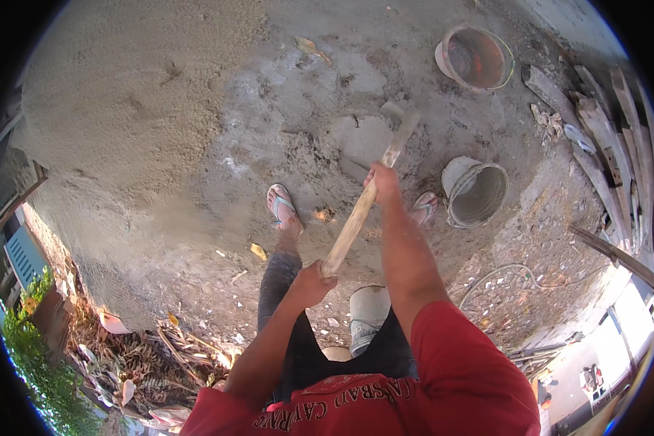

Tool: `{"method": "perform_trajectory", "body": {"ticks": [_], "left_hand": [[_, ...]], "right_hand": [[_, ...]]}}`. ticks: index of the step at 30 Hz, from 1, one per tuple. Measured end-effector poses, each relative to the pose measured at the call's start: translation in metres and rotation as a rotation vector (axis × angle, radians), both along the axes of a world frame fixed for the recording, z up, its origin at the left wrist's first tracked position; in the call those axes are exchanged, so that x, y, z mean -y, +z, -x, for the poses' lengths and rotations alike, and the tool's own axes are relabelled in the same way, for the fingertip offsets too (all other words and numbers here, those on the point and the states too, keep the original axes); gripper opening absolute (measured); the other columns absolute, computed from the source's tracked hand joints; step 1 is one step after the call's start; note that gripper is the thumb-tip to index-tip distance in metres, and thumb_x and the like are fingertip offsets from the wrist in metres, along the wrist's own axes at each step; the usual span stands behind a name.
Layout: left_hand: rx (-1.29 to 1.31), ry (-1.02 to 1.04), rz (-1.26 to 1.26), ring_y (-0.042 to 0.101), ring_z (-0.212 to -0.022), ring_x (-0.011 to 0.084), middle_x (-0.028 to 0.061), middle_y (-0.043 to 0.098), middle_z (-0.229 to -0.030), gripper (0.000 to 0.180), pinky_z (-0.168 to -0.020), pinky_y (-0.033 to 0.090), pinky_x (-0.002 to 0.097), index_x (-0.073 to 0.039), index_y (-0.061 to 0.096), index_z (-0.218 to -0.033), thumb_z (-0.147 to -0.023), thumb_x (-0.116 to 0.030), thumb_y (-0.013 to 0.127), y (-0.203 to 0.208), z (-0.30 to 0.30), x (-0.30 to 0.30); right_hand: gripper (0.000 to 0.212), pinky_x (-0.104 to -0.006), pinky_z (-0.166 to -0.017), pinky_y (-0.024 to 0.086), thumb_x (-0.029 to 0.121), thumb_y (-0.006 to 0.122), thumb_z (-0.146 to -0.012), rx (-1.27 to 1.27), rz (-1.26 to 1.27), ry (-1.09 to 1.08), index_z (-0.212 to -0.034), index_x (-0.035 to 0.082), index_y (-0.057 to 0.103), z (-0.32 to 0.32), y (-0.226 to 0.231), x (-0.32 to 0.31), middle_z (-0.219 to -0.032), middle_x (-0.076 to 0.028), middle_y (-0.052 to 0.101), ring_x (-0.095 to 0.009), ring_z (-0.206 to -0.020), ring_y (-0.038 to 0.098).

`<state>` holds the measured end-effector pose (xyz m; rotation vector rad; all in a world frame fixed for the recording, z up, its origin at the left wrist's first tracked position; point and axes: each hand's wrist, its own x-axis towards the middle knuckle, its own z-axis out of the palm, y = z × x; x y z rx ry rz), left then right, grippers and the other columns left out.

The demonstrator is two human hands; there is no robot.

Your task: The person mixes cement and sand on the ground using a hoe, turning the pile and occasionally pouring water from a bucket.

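My left hand (314,283) is wrapped round the lower end of a long wooden handle, close in front of my legs. Farther up that same handle, my right hand (384,180) grips it. The tool looks like a hoe (352,227); it slants away to the right, and its far end is smeared by motion. Beneath that end lies a patch of wet grey mortar (360,138), with rougher lumps along its left side. My feet in flip-flops stand apart just on the near side of the mortar, the left foot (282,206) showing most fully.
A mortar-crusted bucket (476,192) lies tilted right of my right foot; a reddish-lined bucket (474,58) stands farther off. Another bucket (370,309) is between my legs. Sand (123,109) spreads at left. Wooden planks (610,145) are stacked right, dry leaves (134,356) near left.
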<state>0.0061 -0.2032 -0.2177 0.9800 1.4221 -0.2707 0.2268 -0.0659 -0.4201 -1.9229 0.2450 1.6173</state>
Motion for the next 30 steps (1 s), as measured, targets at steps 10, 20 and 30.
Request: {"method": "perform_trajectory", "body": {"ticks": [10, 20, 30], "left_hand": [[0.167, 0.458, 0.253, 0.058, -0.064, 0.0160, 0.0075, 0.056, -0.075, 0.044, -0.052, 0.045, 0.0303, 0.002, 0.049, -0.116, -0.092, -0.032, 0.064, 0.182, -0.096, -0.078], [0.568, 0.648, 0.603, 0.052, -0.057, 0.0076, 0.0046, 0.052, -0.084, 0.061, -0.047, 0.044, 0.0225, -0.001, 0.019, -0.130, -0.096, -0.029, 0.061, 0.324, -0.237, -0.055], [0.428, 0.155, 0.487, 0.052, -0.067, 0.0076, 0.0005, 0.053, -0.086, 0.053, -0.060, 0.045, 0.0240, -0.012, 0.040, -0.145, -0.097, -0.028, 0.058, 0.263, -0.175, -0.035]], "right_hand": [[0.021, -0.0283, -0.043, 0.043, 0.014, 0.064, -0.088, -0.545, 0.066, -0.277, -0.080, 0.011, 0.045, -0.051, 0.041, 0.011, -0.061, -0.002, 0.047, -0.015, -0.049, 0.048], [0.016, -0.0231, -0.039, 0.041, 0.017, 0.060, -0.093, -0.725, 0.134, -0.571, -0.090, 0.010, 0.045, -0.216, 0.199, 0.046, -0.064, -0.001, 0.046, -0.011, -0.049, 0.047], [0.013, -0.0271, -0.045, 0.045, 0.018, 0.059, -0.093, 0.051, -0.075, -0.536, -0.093, 0.007, 0.052, -0.271, 0.241, 0.100, -0.068, -0.002, 0.048, -0.013, -0.053, 0.048]]}}
